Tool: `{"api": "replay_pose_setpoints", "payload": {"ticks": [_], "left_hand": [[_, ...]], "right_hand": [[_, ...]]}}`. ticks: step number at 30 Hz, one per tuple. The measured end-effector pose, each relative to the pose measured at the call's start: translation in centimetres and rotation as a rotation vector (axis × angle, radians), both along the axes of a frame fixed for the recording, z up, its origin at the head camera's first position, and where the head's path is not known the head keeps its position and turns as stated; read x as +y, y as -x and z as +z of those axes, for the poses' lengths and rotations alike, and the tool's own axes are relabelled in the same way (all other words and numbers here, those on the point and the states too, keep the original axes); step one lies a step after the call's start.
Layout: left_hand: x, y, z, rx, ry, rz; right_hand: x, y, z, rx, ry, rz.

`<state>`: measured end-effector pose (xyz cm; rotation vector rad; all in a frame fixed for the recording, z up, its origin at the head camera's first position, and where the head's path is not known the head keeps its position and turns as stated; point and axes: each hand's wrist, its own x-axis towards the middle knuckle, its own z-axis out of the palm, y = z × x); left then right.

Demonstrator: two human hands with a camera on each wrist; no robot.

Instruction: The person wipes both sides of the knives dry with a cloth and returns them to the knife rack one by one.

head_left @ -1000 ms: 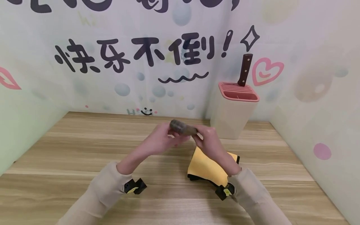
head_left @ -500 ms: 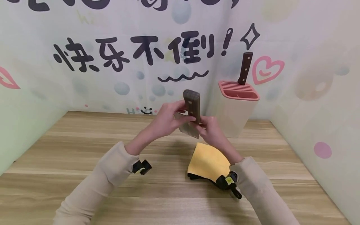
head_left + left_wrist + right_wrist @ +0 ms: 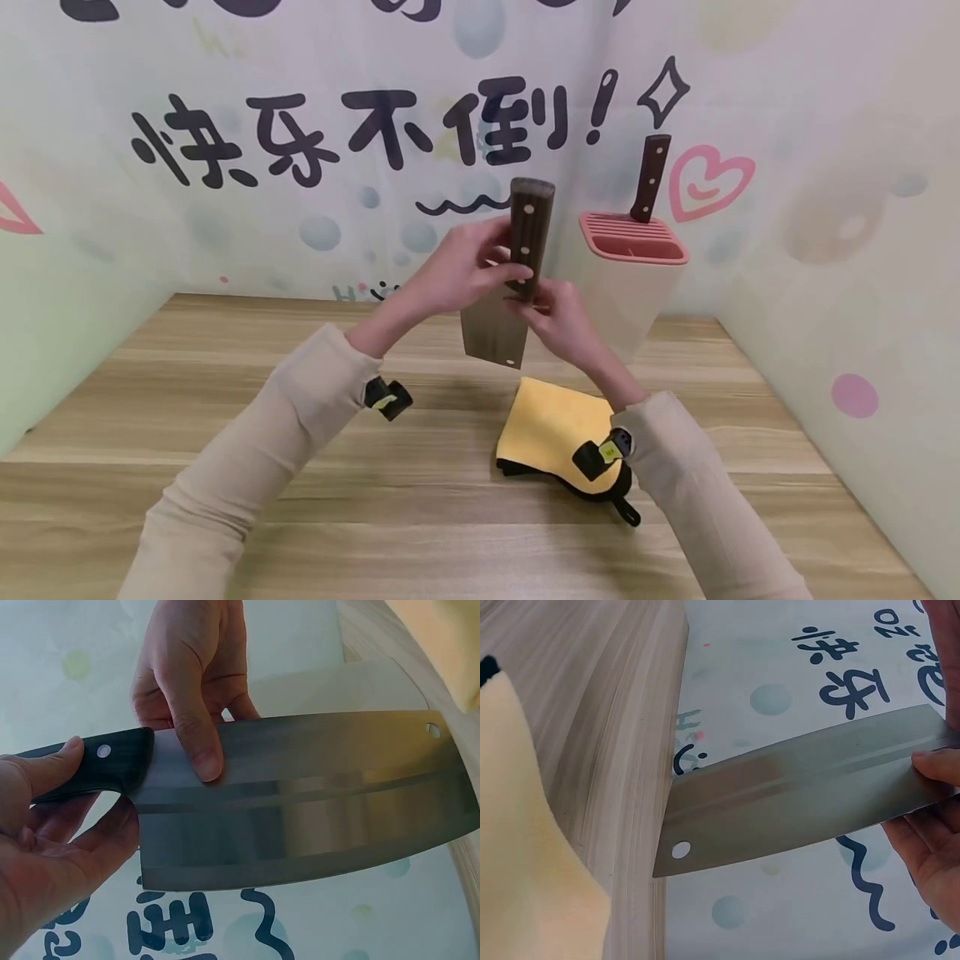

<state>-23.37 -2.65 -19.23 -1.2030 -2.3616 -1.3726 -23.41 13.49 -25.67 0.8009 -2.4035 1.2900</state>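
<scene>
A cleaver (image 3: 495,329) with a dark riveted handle is held above the table, handle up and blade pointing down. My left hand (image 3: 468,267) grips the handle, its thumb lying along one side, as the left wrist view shows. With thumb and fingers, my right hand (image 3: 558,321) pinches the blade by its spine close to the handle. The broad blade (image 3: 802,787) has a round hole near its tip corner. Below the right forearm, a folded yellow cloth (image 3: 551,425) with black edging lies on the table.
Behind and to the right stands a white knife block (image 3: 626,300) with a pink slotted top. Another dark-handled knife (image 3: 650,179) is upright in it. A printed wall sheet (image 3: 300,225) rises at the back of the wooden table (image 3: 360,517).
Both hands have lifted the cleaver. It has turned from handle pointing left and toward the camera to handle up, and its blade has come into view.
</scene>
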Motion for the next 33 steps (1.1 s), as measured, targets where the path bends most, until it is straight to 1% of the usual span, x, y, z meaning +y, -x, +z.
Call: {"api": "replay_pose_setpoints", "payload": {"ticks": [3, 6, 9, 11, 14, 16, 17, 19, 20, 24, 25, 27, 29, 30, 33], "left_hand": [[0.2, 0.6, 0.6, -0.015, -0.006, 0.000], [0.7, 1.1, 1.3, -0.026, 0.026, 0.022], [1.2, 1.7, 2.1, -0.055, 0.051, 0.046], [1.6, 2.1, 2.5, -0.073, 0.050, 0.056], [2.1, 2.7, 3.3, -0.081, 0.058, 0.087], [2.3, 3.0, 3.7, -0.076, 0.071, 0.110], [2.4, 3.2, 3.9, -0.073, 0.078, 0.119], [2.6, 3.6, 4.4, -0.067, 0.096, 0.136], [2.8, 3.8, 4.7, -0.066, 0.104, 0.141], [3.5, 4.7, 5.9, -0.064, 0.122, 0.158], [3.8, 4.9, 6.2, -0.065, 0.124, 0.163], [4.3, 5.2, 7.0, -0.065, 0.135, 0.178], [4.9, 5.5, 7.9, -0.062, 0.151, 0.195], [5.1, 5.6, 8.3, -0.064, 0.156, 0.202], [6.1, 6.0, 9.7, -0.059, 0.156, 0.210]], "right_hand": [[-0.1, 0.4, 0.3, -0.011, 0.012, -0.012], [0.1, 0.8, 0.5, -0.018, 0.030, -0.015], [0.6, 1.0, 0.5, -0.032, 0.029, -0.010], [1.2, 1.1, 0.6, -0.054, 0.011, 0.007], [2.7, 1.2, 0.7, -0.084, -0.042, 0.017], [3.9, 1.4, 1.0, -0.102, -0.058, -0.001], [4.6, 1.4, 1.2, -0.097, -0.067, -0.035], [6.1, 1.6, 1.7, -0.076, -0.065, -0.140], [6.9, 1.7, 1.9, -0.055, -0.055, -0.207], [9.7, 2.0, 2.9, 0.029, 0.001, -0.538], [10.3, 2.1, 3.1, 0.038, 0.014, -0.607], [11.4, 2.3, 3.3, 0.035, 0.032, -0.709], [12.3, 2.4, 3.3, -0.013, 0.023, -0.757], [12.8, 2.5, 3.3, -0.056, 0.007, -0.762], [13.7, 2.7, 3.1, -0.221, -0.048, -0.754]]}}
